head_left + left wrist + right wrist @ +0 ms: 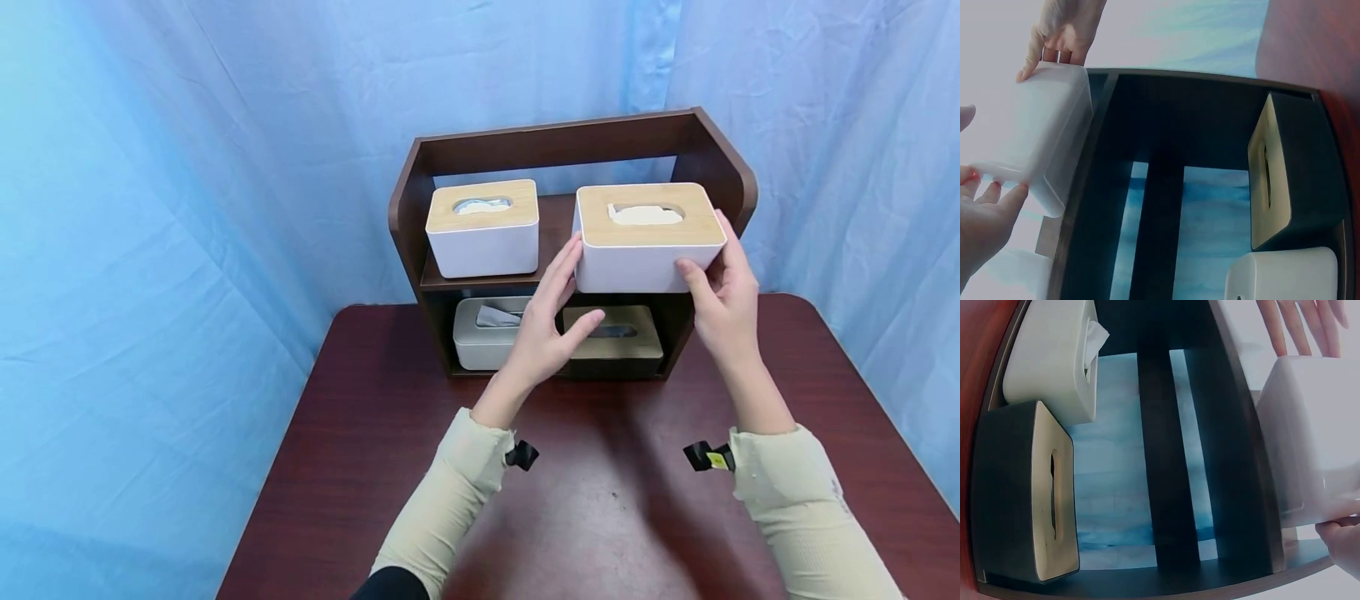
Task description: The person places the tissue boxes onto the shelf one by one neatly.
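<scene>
A white tissue box (pixel 652 271) with a wood-look lid and white tissue in its slot is at the right of the upper shelf, at its front edge. Whether its base rests fully on the board is unclear. My right hand (pixel 726 307) grips its right end, thumb on the front face. Against the left end lie the straight fingers of my left hand (pixel 542 333), thumb held apart from the box. Both the right hand (pixel 1067 31) and the left hand (pixel 988 215) touch the box in the left wrist view.
A similar tissue box (pixel 486 250) stands at the upper left of the dark brown shelf unit (pixel 555 147). Below are a pale tissue box (pixel 1047 356) and a dark one with a wood-look front (pixel 1004 494). The unit stands on a reddish-brown table (pixel 360 467) before blue curtains.
</scene>
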`<state>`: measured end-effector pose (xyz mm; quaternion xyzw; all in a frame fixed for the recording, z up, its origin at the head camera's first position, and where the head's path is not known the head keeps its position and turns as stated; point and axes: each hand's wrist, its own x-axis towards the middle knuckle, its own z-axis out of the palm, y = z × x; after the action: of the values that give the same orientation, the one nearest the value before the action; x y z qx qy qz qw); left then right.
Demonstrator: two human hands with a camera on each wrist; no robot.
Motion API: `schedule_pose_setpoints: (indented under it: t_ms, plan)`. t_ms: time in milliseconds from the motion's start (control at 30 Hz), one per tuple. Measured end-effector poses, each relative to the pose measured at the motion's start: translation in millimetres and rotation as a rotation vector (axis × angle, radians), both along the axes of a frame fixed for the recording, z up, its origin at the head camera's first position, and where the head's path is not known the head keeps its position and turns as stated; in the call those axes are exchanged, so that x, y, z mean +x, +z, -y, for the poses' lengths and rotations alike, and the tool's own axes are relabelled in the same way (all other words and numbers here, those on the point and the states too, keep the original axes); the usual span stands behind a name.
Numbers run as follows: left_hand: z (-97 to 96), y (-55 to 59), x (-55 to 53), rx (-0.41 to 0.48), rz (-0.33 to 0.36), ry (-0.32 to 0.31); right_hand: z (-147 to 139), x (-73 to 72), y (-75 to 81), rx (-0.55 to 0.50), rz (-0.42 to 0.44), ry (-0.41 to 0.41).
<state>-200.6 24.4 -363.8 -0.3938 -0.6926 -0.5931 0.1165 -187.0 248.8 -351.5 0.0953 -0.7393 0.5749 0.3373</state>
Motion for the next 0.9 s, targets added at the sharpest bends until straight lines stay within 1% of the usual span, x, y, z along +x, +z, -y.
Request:
schedule_pose_setpoints:
  t_ms: [200,333,467,567,700,767,800,900]
  plan:
    - [-3.4,0.7,-17.5,0.007,0.044,-0.006,-2.8,-20.2,2.2,0.033,0.054,-0.002]
    - [-5.8,0.5,-26.1,0.008,0.061,-0.01,-5.7,-30.1,2.7,0.045,0.077,-0.007]
    - [-7.7,1.5,-30.8,0.003,0.076,-0.007,-7.6,-37.1,2.1,0.043,0.08,-0.001]
    - [-8.0,6.2,-29.9,0.02,0.088,-0.02,-8.3,-41.6,1.9,0.056,0.09,0.005]
    - [-5.4,20.1,-20.8,0.022,0.099,-0.04,-9.3,-47.0,1.2,0.072,0.111,0.008]
    - [-4.0,26.1,-16.5,0.007,0.103,-0.035,-9.9,-49.0,0.8,0.07,0.116,0.008]
    - [-3.4,28.0,-15.0,0.001,0.105,-0.032,-10.2,-49.8,0.6,0.069,0.119,0.006]
    - [-3.2,28.8,-13.9,-0.005,0.109,-0.021,-8.3,-49.2,0.9,0.073,0.139,-0.01]
